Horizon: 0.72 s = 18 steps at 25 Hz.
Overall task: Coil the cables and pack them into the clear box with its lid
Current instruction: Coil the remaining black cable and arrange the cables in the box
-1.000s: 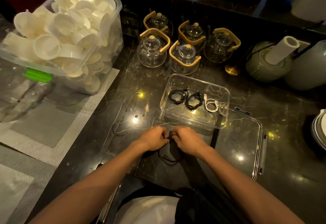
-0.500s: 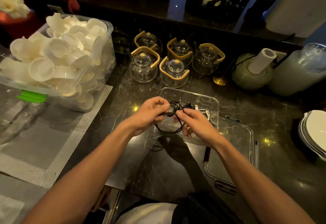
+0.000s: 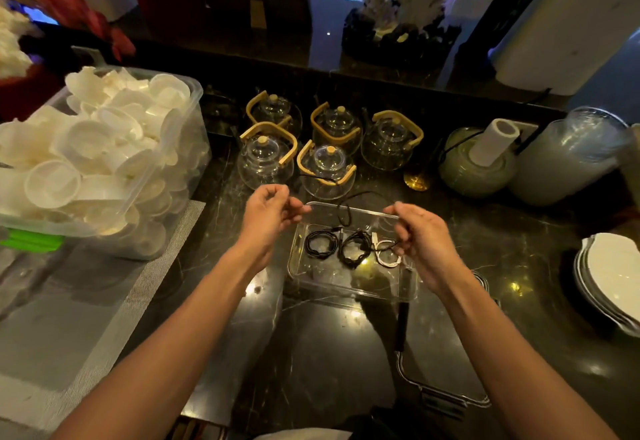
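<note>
A thin black cable (image 3: 346, 212) hangs in a loop at frame centre above the clear box (image 3: 349, 285), strung between both raised hands; the left hand (image 3: 268, 212) and right hand (image 3: 420, 237) each pinch it with curled fingers. Inside the box lie two black coils (image 3: 322, 244) and a white coil (image 3: 388, 256); its lid (image 3: 446, 394) rests on the dark worktop (image 3: 346, 353) at lower right.

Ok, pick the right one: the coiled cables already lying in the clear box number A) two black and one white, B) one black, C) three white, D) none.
A: inside the clear box lie two black coils and one white coil, side by side, while both hands hold another black cable stretched above it.
</note>
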Each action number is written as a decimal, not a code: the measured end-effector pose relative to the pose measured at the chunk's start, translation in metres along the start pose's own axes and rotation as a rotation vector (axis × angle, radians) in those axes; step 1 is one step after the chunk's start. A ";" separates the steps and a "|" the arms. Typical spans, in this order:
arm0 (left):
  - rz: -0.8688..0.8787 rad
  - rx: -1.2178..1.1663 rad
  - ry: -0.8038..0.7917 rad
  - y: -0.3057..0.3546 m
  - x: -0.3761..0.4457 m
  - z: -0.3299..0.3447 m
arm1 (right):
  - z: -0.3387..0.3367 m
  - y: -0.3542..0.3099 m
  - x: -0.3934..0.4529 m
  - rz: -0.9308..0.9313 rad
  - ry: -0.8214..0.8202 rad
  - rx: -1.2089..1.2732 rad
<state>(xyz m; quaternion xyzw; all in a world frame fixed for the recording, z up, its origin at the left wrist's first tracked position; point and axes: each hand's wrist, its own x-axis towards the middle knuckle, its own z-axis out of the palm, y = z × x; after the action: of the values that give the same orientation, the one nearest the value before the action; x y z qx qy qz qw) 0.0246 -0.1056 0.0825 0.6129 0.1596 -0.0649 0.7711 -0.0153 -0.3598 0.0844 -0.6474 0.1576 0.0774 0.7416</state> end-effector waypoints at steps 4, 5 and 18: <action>-0.002 0.016 0.204 -0.006 0.021 -0.002 | -0.025 -0.016 0.012 -0.055 0.153 0.155; 0.002 0.046 0.226 -0.008 0.024 0.001 | -0.031 -0.020 0.014 -0.036 0.161 0.207; 0.088 0.288 -0.340 0.000 -0.001 0.047 | -0.001 -0.033 0.007 0.010 0.003 -0.566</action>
<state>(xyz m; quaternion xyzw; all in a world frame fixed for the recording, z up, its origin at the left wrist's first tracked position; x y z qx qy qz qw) 0.0313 -0.1511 0.0926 0.7033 -0.0105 -0.1560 0.6935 0.0016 -0.3667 0.1129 -0.8281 0.1342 0.1209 0.5307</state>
